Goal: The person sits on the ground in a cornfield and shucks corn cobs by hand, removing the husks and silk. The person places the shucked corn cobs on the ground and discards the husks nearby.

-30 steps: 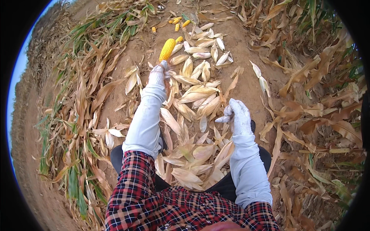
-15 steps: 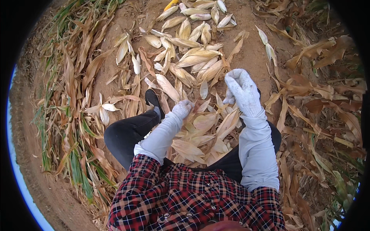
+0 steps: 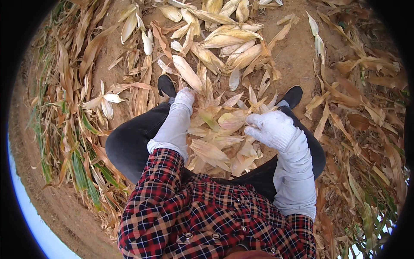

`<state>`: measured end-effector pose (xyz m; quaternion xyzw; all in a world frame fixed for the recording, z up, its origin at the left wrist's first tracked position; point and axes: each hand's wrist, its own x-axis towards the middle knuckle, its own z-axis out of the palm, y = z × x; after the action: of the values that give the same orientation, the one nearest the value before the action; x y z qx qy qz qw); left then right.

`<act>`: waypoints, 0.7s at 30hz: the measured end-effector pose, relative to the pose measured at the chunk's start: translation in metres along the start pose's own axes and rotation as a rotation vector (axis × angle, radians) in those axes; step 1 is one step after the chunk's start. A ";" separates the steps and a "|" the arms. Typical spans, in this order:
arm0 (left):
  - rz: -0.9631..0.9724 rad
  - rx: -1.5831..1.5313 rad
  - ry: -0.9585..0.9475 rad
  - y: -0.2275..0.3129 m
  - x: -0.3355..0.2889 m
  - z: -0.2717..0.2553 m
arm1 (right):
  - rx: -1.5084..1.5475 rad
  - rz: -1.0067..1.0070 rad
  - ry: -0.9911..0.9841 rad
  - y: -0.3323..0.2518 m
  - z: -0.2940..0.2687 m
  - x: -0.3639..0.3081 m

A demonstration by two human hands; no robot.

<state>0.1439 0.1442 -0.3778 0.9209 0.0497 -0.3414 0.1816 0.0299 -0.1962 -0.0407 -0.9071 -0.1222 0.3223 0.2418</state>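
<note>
My left hand (image 3: pixel 185 96), in a white glove, is at the lower end of a pale husk-covered ear of corn (image 3: pixel 186 71). Its fingertips reach the ear's side, and the glove's back hides whether they close around it. My right hand (image 3: pixel 271 129), also gloved, hovers over the right side of a heap of loose corn husks (image 3: pixel 211 153) between my legs. Its thumb and fingers are pinched together; whatever they hold, if anything, is too small to make out.
Beyond my feet several unhusked ears (image 3: pixel 230 36) lie piled on bare brown soil. My black shoes (image 3: pixel 293 96) flank the husks. Dry stalks and leaves (image 3: pixel 86 129) line the left side, with more dry leaves (image 3: pixel 358 121) on the right. A split husk (image 3: pixel 107 101) lies at left.
My left hand has moved left, from over the husks to beside the pale ear. My right hand has lowered toward the husk heap. The view has shifted, so the ears appear higher up.
</note>
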 end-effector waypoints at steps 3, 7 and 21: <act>-0.047 -0.058 0.000 -0.004 0.012 0.012 | -0.073 -0.084 0.043 -0.005 0.000 0.005; -0.278 -0.343 0.207 0.023 0.034 0.041 | -0.052 -0.208 0.269 -0.006 0.000 0.014; -0.295 -0.990 0.138 0.058 0.013 -0.010 | -0.051 -0.214 0.293 -0.015 0.001 0.018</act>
<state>0.1727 0.0935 -0.3614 0.7282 0.3462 -0.2375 0.5417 0.0421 -0.1768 -0.0431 -0.9320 -0.1897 0.1557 0.2668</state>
